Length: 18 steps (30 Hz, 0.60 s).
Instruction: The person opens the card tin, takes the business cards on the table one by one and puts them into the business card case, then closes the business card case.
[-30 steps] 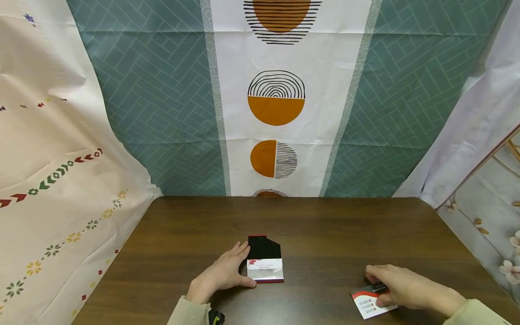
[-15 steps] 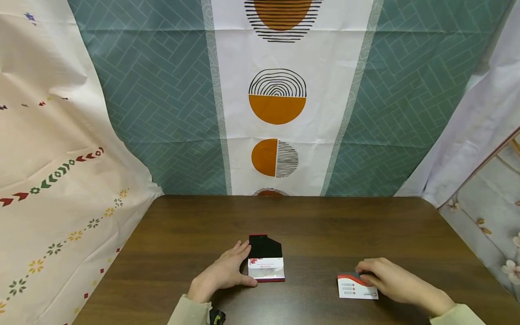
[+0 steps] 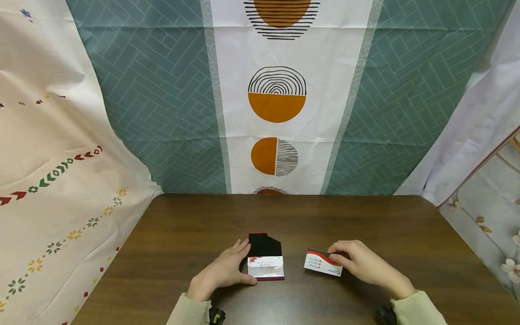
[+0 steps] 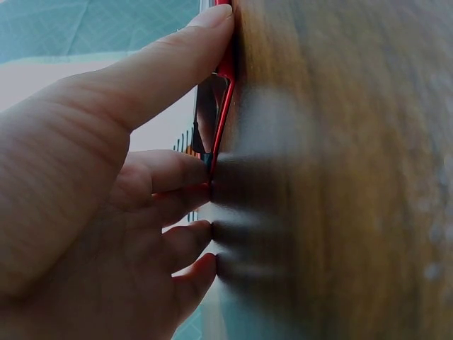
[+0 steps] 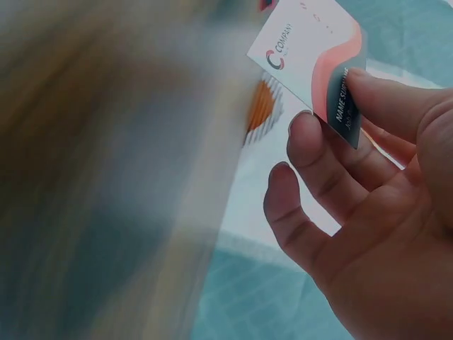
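A business card holder [image 3: 266, 272] with red edges lies on the table, its black-lined lid [image 3: 264, 246] folded back. A white card with a red floral print shows inside, above a silvery front. My left hand [image 3: 225, 271] rests at its left side, fingers stretched along the edge and thumb at the near corner. In the left wrist view, the holder's red edge [image 4: 224, 120] shows beside the thumb. My right hand [image 5: 382, 170] pinches a business card [image 5: 318, 60], white with a red wave and dark band, between thumb and fingers. That card [image 3: 322, 263] hangs over the table, right of the holder.
The dark wood table [image 3: 195, 221] ends at the back against a hanging cloth [image 3: 276, 158] with orange and striped circles. A cream patterned cloth [image 3: 61, 216] borders the left, a floral one [image 3: 487, 225] the right.
The right hand has lifted the business card and carried it left and away from me, toward the holder. The card has turned on the way. The left hand and holder have kept their place.
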Available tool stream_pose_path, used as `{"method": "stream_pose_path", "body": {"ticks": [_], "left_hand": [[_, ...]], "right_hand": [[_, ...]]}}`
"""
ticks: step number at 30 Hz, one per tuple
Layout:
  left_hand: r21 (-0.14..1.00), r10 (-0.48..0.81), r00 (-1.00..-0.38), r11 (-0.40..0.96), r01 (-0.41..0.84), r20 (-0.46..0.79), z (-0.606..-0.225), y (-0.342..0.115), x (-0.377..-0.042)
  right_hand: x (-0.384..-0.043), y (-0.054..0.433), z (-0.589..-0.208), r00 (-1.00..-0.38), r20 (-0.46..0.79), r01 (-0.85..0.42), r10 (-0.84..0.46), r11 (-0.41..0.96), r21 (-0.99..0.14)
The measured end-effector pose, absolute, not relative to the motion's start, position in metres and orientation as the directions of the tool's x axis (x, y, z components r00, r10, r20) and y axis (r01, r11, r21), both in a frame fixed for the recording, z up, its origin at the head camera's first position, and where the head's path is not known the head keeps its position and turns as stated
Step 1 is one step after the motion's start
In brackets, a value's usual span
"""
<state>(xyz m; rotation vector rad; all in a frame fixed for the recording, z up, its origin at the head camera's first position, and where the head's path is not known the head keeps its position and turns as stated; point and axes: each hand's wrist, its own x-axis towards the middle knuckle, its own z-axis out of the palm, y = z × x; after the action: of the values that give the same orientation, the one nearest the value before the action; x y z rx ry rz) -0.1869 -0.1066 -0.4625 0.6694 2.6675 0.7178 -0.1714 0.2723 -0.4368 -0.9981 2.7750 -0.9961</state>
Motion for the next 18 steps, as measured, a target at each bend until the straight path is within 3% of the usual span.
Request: {"method": "stream_pose_path", "body": {"ticks": [18], "left_hand": [[0.521, 0.502, -0.851, 0.773, 0.363, -0.153, -0.464, -0.107, -0.188]], "right_hand": [[-0.208, 0.187, -0.425, -0.784, 0.24, -0.585, -0.572, 0.552, -0.595]]}}
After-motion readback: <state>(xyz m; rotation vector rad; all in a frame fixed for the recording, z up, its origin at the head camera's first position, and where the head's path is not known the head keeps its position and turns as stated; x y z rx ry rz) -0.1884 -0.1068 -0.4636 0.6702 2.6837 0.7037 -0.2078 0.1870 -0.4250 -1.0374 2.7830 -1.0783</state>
